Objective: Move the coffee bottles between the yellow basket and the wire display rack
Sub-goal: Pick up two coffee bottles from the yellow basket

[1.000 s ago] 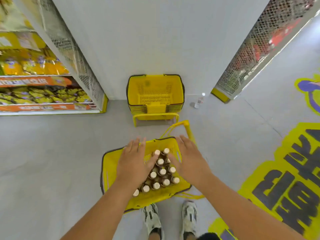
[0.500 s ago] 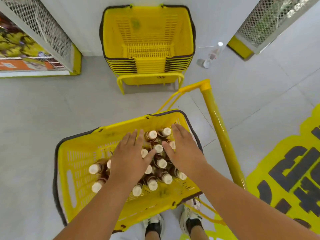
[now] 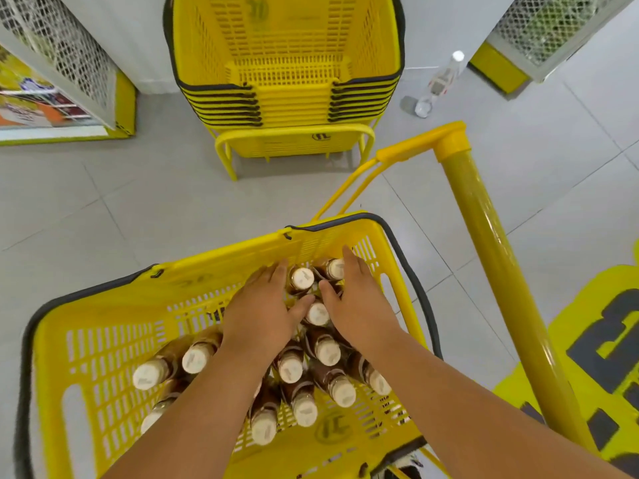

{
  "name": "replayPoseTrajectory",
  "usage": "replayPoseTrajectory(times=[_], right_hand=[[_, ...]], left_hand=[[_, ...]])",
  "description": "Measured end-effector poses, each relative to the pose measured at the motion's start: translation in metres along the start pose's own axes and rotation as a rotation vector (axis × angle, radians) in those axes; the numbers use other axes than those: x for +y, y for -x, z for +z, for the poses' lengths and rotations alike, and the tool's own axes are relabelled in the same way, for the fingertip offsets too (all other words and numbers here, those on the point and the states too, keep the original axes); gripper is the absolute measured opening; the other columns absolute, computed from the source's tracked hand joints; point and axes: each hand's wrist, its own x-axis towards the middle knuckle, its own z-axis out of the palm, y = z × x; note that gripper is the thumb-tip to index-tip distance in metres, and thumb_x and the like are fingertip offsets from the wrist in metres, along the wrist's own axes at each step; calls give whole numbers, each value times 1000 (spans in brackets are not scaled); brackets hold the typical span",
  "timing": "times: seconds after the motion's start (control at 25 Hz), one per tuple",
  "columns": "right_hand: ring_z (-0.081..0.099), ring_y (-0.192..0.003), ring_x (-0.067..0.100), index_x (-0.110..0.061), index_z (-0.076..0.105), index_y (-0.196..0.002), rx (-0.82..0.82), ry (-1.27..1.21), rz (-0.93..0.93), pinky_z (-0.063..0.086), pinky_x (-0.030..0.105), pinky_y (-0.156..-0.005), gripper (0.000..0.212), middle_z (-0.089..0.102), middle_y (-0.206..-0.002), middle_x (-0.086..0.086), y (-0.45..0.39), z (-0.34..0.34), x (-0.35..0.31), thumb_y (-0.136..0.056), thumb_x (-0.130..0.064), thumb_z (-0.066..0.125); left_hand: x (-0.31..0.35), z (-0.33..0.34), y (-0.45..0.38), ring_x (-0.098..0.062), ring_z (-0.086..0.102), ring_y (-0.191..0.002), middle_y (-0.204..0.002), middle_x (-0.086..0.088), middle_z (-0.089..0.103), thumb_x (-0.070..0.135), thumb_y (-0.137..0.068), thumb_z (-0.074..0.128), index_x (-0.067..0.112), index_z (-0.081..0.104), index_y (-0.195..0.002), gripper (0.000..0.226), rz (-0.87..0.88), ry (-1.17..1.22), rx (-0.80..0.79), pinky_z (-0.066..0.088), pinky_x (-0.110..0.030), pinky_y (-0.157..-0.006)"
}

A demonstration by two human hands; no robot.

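Down in the yellow basket (image 3: 114, 312), both hands flat on coffee bottles (image 3: 325, 350).

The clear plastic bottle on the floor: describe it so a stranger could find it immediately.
Start at the tall stack of yellow plastic baskets against the white wall. Just right of it, on the grey tiles, lies the clear plastic bottle, white-capped, alone, unlike the brown bottles in the near basket.

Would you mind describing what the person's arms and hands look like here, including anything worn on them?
Both forearms are bare right up to the bottom edge of the picture, with no sleeve showing. The left hand and the right hand wear no gloves, and no ring, watch or bracelet is visible on either.
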Motion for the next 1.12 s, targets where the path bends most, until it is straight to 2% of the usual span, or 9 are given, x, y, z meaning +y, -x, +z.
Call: replayPoseTrajectory(times=[0.12,0.28,0.4,0.52,0.6,0.76,0.96,1.04,1.12], right_hand=[[46,-142,23,-23,20,-163,52,-88,60,44,35,-106,76,45,-158,1,-9,6,3,-100,-35,62],[57,-127,20,-22,41,-153,110,-212,118,47,26,-91,62,61,-140,-1,-18,11,6,-97,-26,68],[65,-108,19,-25,55,-139,165,-262,119,57,38,-87,49,69,-122,-4,-21,20,9,-93,-24,72],[65,-90,16,-27,67,-115,247,-272,100,57,42,-77,26,72,-100,-8,-24,25,10,-90,-22,74],[65,-84,16,-27,69,-103,269,-302,99,57,43,-75,15,71,-92,-8,-23,26,9,-90,-22,74],[66,-81,10,-27,71,-99,262,-364,77,59,42,-74,9,72,-87,-10,-15,22,8,-91,-24,74],[67,-81,5,-30,72,-99,290,-334,10,60,34,-73,8,73,-86,-11,11,-8,-5,-91,-30,75],[68,-85,3,-30,73,-103,283,-334,-49,59,29,-77,14,74,-91,-13,27,-29,-16,-90,-31,77],[68,-94,2,-30,73,-111,264,-331,-115,57,24,-83,24,74,-101,-14,49,-54,-31,-87,-31,79]], left_hand=[[2,1,-16,-22,40,-145,-158,3,44,68,-88,58,32,32,-157,82,-80,217,-84,41,-36,-108],[-3,7,-31,-19,47,-140,-149,4,55,52,-80,79,31,53,-146,74,-126,462,-101,39,-29,-106],[-6,11,-35,-15,53,-133,-141,6,61,42,-75,87,31,63,-137,68,-109,541,-85,39,-23,-98],[-10,13,-39,-14,55,-130,-137,7,64,31,-74,90,30,66,-134,64,-53,548,-106,37,-20,-94],[-12,14,-39,-13,59,-124,-129,8,69,28,-76,88,31,69,-128,56,-10,532,-65,40,-22,-92],[-11,10,-31,-5,59,-110,-117,14,71,29,-79,86,33,73,-121,44,-18,588,11,42,-22,-88],[-1,-14,-2,3,55,-117,-124,19,66,29,-78,87,35,70,-125,50,-49,769,69,37,-9,-91],[6,-37,14,7,56,-116,-121,26,65,32,-78,86,46,68,-120,48,-43,833,92,38,-13,-93],[15,-66,36,13,58,-110,-110,31,68,33,-78,86,58,65,-105,42,-30,848,141,42,-17,-93]])
